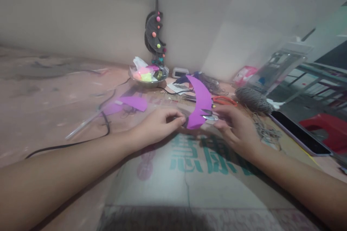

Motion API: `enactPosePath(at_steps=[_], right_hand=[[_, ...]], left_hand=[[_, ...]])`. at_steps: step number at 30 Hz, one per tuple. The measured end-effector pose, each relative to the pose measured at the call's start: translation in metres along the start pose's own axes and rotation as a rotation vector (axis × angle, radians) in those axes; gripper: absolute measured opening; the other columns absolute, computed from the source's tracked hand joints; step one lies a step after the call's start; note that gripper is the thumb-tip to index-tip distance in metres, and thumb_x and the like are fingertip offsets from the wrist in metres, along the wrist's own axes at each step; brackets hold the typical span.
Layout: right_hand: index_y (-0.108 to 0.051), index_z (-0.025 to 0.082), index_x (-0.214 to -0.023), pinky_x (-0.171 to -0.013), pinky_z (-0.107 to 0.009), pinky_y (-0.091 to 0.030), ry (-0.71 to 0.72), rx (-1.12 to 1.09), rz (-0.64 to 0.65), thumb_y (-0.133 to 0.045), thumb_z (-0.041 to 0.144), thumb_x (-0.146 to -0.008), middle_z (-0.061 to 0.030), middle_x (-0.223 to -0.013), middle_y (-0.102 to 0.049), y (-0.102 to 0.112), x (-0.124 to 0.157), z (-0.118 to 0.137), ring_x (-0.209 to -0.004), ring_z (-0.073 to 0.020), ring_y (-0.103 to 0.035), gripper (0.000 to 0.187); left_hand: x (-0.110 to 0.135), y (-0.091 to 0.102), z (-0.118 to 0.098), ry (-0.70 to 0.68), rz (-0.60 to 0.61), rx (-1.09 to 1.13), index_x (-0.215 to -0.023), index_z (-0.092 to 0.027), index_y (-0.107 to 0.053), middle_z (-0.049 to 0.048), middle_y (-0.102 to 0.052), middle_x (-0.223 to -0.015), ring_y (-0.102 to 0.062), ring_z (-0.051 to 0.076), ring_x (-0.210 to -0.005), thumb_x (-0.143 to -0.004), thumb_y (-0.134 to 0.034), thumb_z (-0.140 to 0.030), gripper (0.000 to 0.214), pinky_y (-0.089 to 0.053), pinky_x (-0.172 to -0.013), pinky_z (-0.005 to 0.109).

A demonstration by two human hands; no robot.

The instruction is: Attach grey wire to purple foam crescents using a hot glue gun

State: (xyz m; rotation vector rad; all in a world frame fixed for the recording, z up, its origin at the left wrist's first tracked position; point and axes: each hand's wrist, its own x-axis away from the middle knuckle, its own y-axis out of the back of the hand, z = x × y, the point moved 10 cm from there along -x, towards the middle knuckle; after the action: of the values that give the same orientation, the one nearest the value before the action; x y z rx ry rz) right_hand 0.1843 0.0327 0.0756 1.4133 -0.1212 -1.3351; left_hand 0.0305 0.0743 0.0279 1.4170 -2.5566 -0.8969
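Note:
A purple crescent-shaped sheet (202, 95) stands raised between my hands above the printed board. My left hand (162, 124) is closed, pinching its lower left edge between thumb and fingers. With my right hand (234, 126) I grip small metal snips or scissors (208, 114); their blades are apart and overlap the sheet's lower right edge. The handles are mostly hidden by my fingers. More purple pieces (132, 103) lie on the table to the left, near a clear stick (84, 124).
A metal bowl (149, 82) of colourful bits stands at the back, below a dark crescent decoration (154, 34) with pompoms. Orange-handled scissors (224, 100), a grey yarn ball (252, 99) and a phone (298, 133) lie rightward. A black cord (67, 146) crosses the left side.

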Motion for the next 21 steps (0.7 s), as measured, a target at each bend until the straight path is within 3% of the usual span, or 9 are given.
enactPosePath(at_steps=[4, 8, 12, 16, 21], right_hand=[[-0.059, 0.022, -0.108, -0.063, -0.029, -0.049, -0.364, -0.254, -0.073, -0.064, 0.040, -0.082, -0.0044, -0.089, -0.066, 0.001, 0.000, -0.034, -0.076, -0.0193, -0.062, 0.032], [-0.064, 0.019, -0.079, -0.054, -0.027, -0.043, -0.578, -0.275, 0.065, -0.057, 0.038, -0.082, -0.0005, -0.067, -0.059, -0.014, 0.002, -0.044, -0.058, -0.0149, -0.053, 0.021], [-0.061, 0.019, -0.074, -0.050, -0.025, -0.037, -0.604, -0.252, 0.104, -0.054, 0.038, -0.082, 0.0027, -0.058, -0.047, -0.016, 0.003, -0.042, -0.051, -0.0119, -0.043, 0.022], [-0.061, 0.019, -0.075, -0.051, -0.025, -0.038, -0.588, -0.299, 0.108, -0.053, 0.040, -0.083, 0.0009, -0.061, -0.049, -0.022, 0.004, -0.043, -0.056, -0.0142, -0.046, 0.023], [-0.060, 0.023, -0.094, -0.051, -0.025, -0.039, -0.532, -0.414, -0.142, -0.057, 0.046, -0.085, 0.0000, -0.072, -0.055, 0.003, -0.004, -0.061, -0.058, -0.0141, -0.048, 0.025]], left_hand=[[0.001, -0.003, -0.003, -0.035, 0.018, -0.032, -0.084, -0.016, -0.068, 0.0013, -0.069, -0.082, -0.059, 0.015, -0.076, -0.091, -0.047, -0.035, 0.028, -0.042, -0.069, 0.025], [0.002, -0.005, -0.004, -0.042, 0.031, -0.018, -0.086, -0.017, -0.069, 0.0017, -0.071, -0.085, -0.061, 0.016, -0.079, -0.091, -0.048, -0.035, 0.028, -0.043, -0.072, 0.025], [0.000, 0.003, 0.006, 0.031, -0.059, 0.085, -0.096, -0.018, -0.068, 0.0025, -0.071, -0.088, -0.062, 0.016, -0.078, -0.089, -0.053, -0.037, 0.026, -0.045, -0.071, 0.025], [-0.002, 0.012, 0.018, 0.100, -0.144, 0.193, -0.094, -0.016, -0.066, 0.0045, -0.070, -0.092, -0.061, 0.016, -0.078, -0.086, -0.057, -0.040, 0.027, -0.045, -0.069, 0.025], [-0.003, 0.017, 0.020, 0.117, -0.180, 0.190, -0.087, -0.016, -0.065, 0.0027, -0.068, -0.083, -0.060, 0.016, -0.075, -0.085, -0.058, -0.039, 0.024, -0.043, -0.068, 0.025]])
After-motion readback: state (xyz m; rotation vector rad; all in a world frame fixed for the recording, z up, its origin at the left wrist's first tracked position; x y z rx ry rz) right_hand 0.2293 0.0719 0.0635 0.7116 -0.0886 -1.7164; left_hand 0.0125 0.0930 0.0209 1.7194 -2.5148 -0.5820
